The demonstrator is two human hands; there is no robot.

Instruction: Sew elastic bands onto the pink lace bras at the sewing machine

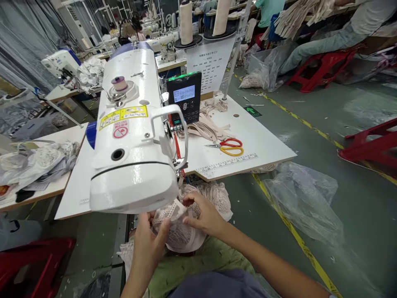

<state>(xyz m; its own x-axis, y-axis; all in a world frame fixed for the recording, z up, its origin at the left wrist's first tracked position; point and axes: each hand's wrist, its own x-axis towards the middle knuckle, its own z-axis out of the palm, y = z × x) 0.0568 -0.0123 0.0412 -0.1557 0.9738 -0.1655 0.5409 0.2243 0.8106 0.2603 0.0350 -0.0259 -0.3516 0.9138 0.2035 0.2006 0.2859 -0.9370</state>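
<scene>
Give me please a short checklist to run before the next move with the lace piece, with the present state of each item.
1. Grip on the lace piece: ok. The left hand and the right hand both pinch it.
2. Lace piece on the table: not ok. It is held below the front edge, over the lap.
3. Needle area free: cannot tell. The head of the sewing machine hides it.
4. Scissors away from the hands: ok. They lie on the table, to the right of the machine.
5. Control panel on: ok. Its screen is lit.
</scene>
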